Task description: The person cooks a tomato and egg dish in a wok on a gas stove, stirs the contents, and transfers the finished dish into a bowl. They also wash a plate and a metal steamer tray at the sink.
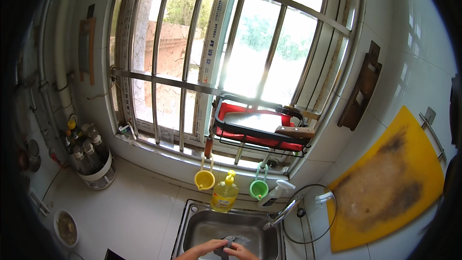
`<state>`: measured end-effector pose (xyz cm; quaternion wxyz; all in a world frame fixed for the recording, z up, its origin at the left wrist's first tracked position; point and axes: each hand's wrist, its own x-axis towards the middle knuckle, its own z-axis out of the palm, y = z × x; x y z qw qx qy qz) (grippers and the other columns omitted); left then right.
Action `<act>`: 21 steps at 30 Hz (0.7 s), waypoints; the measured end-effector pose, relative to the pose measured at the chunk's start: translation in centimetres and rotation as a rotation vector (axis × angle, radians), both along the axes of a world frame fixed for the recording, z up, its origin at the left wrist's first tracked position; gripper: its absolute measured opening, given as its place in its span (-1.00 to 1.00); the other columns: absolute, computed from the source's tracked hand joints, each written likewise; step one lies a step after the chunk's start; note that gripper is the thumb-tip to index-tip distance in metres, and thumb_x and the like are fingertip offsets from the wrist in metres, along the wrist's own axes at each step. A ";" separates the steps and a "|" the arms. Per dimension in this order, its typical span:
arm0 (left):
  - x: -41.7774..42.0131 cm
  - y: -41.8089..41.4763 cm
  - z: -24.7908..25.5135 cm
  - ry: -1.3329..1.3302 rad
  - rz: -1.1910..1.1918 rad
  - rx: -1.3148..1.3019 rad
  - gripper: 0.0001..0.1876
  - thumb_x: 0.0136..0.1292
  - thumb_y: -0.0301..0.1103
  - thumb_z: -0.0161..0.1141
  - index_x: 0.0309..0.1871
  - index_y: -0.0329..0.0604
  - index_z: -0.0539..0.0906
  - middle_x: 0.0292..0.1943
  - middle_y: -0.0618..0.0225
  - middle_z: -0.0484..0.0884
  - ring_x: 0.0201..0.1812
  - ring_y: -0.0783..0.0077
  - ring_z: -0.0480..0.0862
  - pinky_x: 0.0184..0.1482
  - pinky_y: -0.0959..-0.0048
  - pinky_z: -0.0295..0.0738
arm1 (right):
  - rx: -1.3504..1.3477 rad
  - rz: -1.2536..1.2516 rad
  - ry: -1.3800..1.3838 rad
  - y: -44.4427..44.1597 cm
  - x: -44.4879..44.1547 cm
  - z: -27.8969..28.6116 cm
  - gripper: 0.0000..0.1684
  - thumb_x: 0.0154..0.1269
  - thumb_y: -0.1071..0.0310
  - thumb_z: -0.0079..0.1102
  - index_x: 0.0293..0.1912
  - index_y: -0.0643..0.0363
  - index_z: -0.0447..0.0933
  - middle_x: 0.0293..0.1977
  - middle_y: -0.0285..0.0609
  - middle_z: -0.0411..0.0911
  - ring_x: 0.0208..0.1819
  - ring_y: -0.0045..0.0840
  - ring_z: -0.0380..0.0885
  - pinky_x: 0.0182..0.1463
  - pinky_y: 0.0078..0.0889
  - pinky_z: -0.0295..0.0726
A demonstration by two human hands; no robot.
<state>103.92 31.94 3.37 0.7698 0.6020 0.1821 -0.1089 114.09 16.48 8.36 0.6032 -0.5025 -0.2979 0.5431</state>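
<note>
My left hand and my right hand are together at the bottom of the view, over the stainless steel sink. Between them is a crumpled grey cloth, gripped from both sides. A paler grey patch shows in the basin just past my fingers; whether it is water or more cloth I cannot tell. From the right, a chrome faucet reaches over the sink's edge. Behind the basin stands a pump bottle of yellow dish soap.
Right of the faucet lean a glass lid and a stained yellow cutting board. A spray bottle stands behind the sink. Knives lie in a hanging rack on the barred window. Leftward are a bottle holder and a bowl.
</note>
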 end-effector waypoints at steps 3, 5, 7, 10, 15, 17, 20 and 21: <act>0.4 -0.8 -0.4 -0.214 0.134 -0.161 -0.67 0.30 -0.16 0.11 -0.05 -0.23 0.57 -0.19 0.49 0.59 -0.14 0.63 0.53 -0.05 0.58 0.40 | 0.063 0.083 -0.090 -0.1 0.3 -1.3 -0.55 0.18 0.23 0.28 0.02 0.20 0.44 -0.18 -0.30 0.53 -0.16 -0.62 0.50 -0.10 -0.53 0.50; 0.7 -0.9 0.3 -0.298 0.215 -0.210 -0.73 0.26 -0.31 0.18 -0.04 -0.24 0.56 -0.20 0.50 0.59 -0.16 0.65 0.52 -0.09 0.60 0.41 | 0.006 -0.027 -0.221 -0.4 0.6 -4.4 -0.48 0.11 0.27 0.33 0.05 0.20 0.41 -0.14 -0.26 0.51 -0.13 -0.59 0.48 -0.04 -0.46 0.50; 0.8 -0.5 0.4 -0.344 0.203 -0.181 -0.76 0.20 -0.39 0.23 -0.08 -0.25 0.56 -0.22 0.48 0.59 -0.18 0.65 0.53 -0.10 0.59 0.43 | -0.023 -0.172 -0.355 0.0 0.0 -4.5 -0.46 0.09 0.28 0.35 0.06 0.20 0.41 -0.13 -0.24 0.51 -0.12 -0.58 0.48 -0.04 -0.44 0.51; 0.9 -0.4 -0.2 -0.339 0.198 0.087 -0.73 0.16 -0.34 0.28 -0.11 -0.25 0.57 -0.24 0.46 0.60 -0.22 0.64 0.54 -0.15 0.59 0.45 | -0.105 -0.187 -0.515 0.3 -0.2 -3.0 -0.57 0.09 0.27 0.34 -0.07 0.23 0.49 -0.26 -0.26 0.54 -0.21 -0.61 0.49 -0.13 -0.51 0.52; 0.6 -0.8 1.6 -0.178 0.392 0.051 -0.66 0.09 -0.25 0.37 -0.15 -0.24 0.57 -0.33 0.47 0.60 -0.30 0.66 0.53 -0.24 0.62 0.46 | -0.055 -0.252 -0.376 0.2 0.1 0.3 -0.70 0.18 0.30 0.23 -0.13 0.27 0.53 -0.32 -0.25 0.57 -0.28 -0.64 0.50 -0.20 -0.54 0.51; 0.2 -0.2 2.3 -0.211 0.402 -0.047 -0.69 0.14 -0.27 0.32 -0.12 -0.22 0.55 -0.32 0.48 0.58 -0.32 0.66 0.56 -0.27 0.61 0.47 | -0.042 -0.310 -0.175 0.1 0.3 1.0 -0.72 0.23 0.30 0.18 -0.13 0.27 0.53 -0.31 -0.24 0.57 -0.28 -0.64 0.51 -0.21 -0.54 0.51; 0.8 0.6 2.1 -0.323 0.304 -0.115 -0.73 0.21 -0.33 0.25 -0.09 -0.27 0.56 -0.20 0.44 0.57 -0.19 0.67 0.53 -0.09 0.64 0.43 | -0.029 -0.237 0.143 -0.3 1.2 -0.5 -0.61 0.29 0.24 0.11 0.05 0.23 0.42 -0.17 -0.22 0.54 -0.21 -0.55 0.54 -0.13 -0.47 0.55; 1.1 0.6 1.8 -0.335 0.252 -0.059 -0.74 0.22 -0.34 0.24 -0.09 -0.28 0.55 -0.22 0.44 0.56 -0.20 0.67 0.53 -0.10 0.63 0.43 | -0.023 -0.222 0.281 -0.5 1.4 -1.0 -0.57 0.30 0.22 0.09 0.09 0.21 0.38 -0.14 -0.22 0.53 -0.19 -0.53 0.54 -0.11 -0.46 0.55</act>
